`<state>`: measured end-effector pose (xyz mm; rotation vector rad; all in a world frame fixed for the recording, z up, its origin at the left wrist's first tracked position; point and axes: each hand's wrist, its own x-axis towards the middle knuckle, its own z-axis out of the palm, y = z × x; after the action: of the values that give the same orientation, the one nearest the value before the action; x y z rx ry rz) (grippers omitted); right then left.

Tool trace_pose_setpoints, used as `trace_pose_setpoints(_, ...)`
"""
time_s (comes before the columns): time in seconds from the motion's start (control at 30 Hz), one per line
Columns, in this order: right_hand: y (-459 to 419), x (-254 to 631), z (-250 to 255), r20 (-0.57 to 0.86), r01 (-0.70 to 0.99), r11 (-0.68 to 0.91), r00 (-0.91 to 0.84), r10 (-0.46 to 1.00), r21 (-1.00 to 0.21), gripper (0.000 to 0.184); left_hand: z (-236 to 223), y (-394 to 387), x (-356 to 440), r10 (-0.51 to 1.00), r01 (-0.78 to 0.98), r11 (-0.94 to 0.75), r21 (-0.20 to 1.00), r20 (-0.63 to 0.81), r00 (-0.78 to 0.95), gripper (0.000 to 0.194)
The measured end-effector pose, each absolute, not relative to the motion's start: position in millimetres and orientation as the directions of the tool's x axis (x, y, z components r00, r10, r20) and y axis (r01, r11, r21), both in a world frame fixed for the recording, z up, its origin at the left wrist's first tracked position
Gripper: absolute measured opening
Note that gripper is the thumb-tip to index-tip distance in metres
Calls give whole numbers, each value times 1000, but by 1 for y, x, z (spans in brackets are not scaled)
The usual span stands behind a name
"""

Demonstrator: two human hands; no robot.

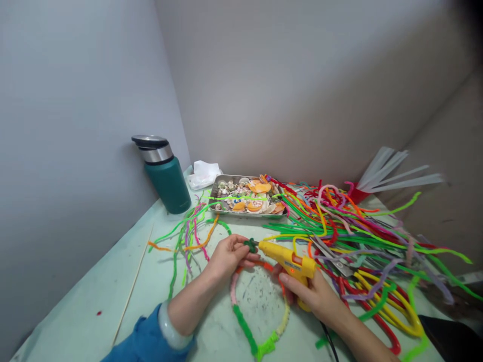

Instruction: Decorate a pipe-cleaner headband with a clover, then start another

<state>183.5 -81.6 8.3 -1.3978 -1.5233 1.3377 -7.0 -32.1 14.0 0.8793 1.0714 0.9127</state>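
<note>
My left hand (230, 255) pinches a small dark green piece (250, 245), probably shaped from pipe cleaner, between thumb and fingers. Wrapped around the handle of a yellow hot glue gun (289, 259), my right hand (307, 291) points its nozzle to the left. The nozzle tip is at the green piece; whether they touch I cannot tell. Below both hands lies a ring (245, 324) wrapped in pink, orange, green and yellow fuzzy sections. A black cord runs down from the glue gun.
A metal tray (249, 215) of shells stands at the back, beside a teal bottle (168, 183) and white tissue (206, 173). Many pipe cleaners (377, 236) and scissors (332, 256) cover the right side. Glue sticks (388, 171) stand back right; a thin wooden stick (132, 286) lies left.
</note>
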Motion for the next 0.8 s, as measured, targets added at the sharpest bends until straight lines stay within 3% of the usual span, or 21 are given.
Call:
trace_pose_setpoints(0.37, -82, 184, 9, -59, 418, 45, -232, 971, -907, 27, 9, -29, -5, 929, -166, 343, 925, -308, 203, 17)
trace_pose_setpoints(0.8, -84, 182, 3, -10, 352, 69, -219, 976, -933, 32, 13, -31, -4, 926, -182, 367, 912, -340, 162, 18)
